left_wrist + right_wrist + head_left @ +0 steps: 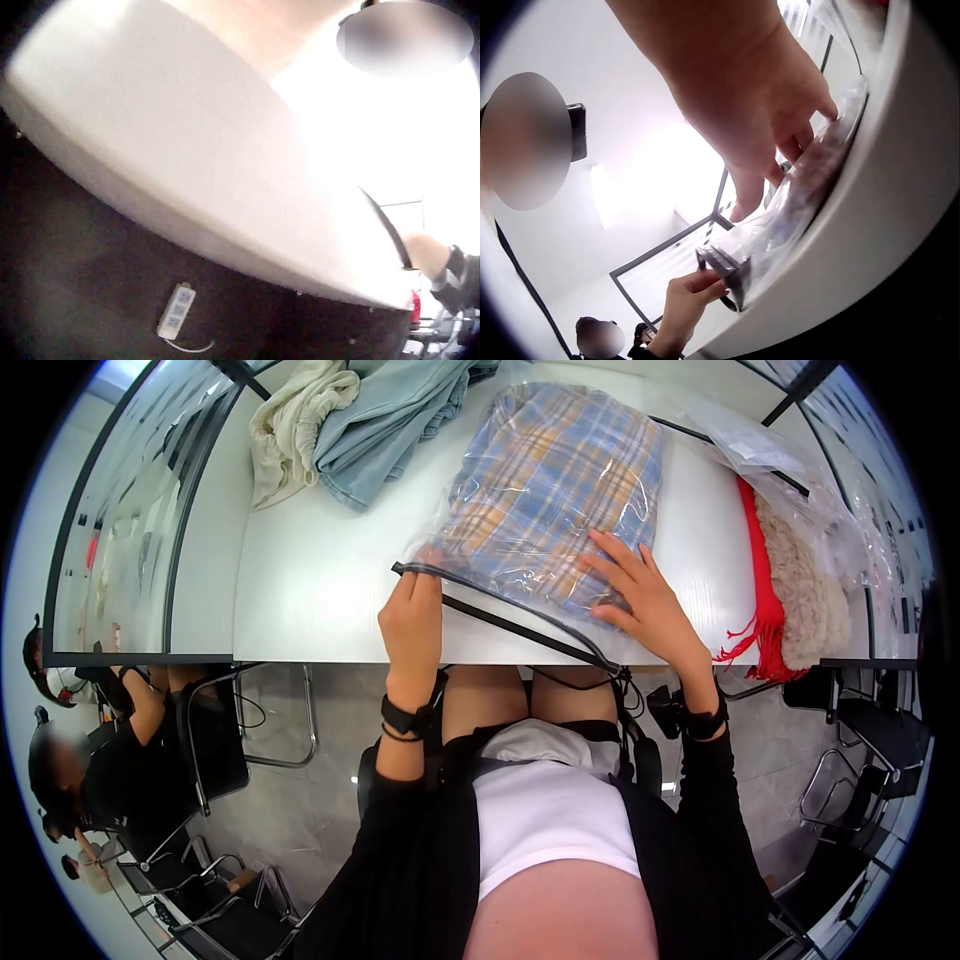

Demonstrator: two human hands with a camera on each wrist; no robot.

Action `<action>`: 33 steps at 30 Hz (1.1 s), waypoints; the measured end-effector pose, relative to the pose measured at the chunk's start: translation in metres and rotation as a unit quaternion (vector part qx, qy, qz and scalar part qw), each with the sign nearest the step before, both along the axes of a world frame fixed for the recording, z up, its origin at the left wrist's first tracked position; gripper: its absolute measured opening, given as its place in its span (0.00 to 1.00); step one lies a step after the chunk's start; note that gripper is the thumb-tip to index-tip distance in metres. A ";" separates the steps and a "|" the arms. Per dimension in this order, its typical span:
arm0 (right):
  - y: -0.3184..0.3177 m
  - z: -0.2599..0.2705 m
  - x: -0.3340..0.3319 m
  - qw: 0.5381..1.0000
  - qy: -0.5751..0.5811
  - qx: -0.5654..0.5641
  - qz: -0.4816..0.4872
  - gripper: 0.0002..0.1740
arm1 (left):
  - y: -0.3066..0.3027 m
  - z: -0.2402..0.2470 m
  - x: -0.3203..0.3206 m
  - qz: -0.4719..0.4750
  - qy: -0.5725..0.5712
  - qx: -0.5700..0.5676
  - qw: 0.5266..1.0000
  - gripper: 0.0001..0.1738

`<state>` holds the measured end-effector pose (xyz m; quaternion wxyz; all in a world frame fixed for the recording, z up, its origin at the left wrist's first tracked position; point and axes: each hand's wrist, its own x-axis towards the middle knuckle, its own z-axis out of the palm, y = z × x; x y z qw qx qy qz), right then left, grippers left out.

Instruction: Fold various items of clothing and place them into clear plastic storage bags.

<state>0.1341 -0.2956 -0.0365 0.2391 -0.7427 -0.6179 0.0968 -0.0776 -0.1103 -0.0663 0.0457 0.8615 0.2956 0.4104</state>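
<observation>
A clear plastic bag (560, 575) with folded blue, tan and white plaid cloth (560, 460) inside lies on the white table. Black strips run along its near edge. At the bag's near left corner, my left hand (411, 622) pinches the end of the black edge; the right wrist view shows this left hand (686, 300) with thumb and fingers on the dark strip (731, 274). My right hand (645, 600) rests on the near right part of the bag, fingers spread over the plastic. The left wrist view does not show the left hand's fingers.
Cream cloth (295, 430) and light blue denim (390, 430) lie at the back left. On the right are a red fringed cloth (762, 600), a beige fluffy piece (805, 590) and another clear bag (765, 445). The white table's (320, 590) front edge is near my body.
</observation>
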 end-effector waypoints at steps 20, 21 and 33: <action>0.038 -0.021 -0.068 0.938 -0.282 0.181 -0.086 0.05 | 0.029 0.028 -0.008 -0.168 0.178 0.134 0.960 0.07; 0.037 -0.023 -0.066 0.937 -0.287 0.179 -0.085 0.05 | 0.029 0.027 -0.008 -0.174 0.178 0.128 0.960 0.07; -0.007 0.030 -0.035 0.986 0.011 0.161 0.043 0.08 | -0.026 0.068 -0.018 -0.256 0.187 -0.007 0.948 0.13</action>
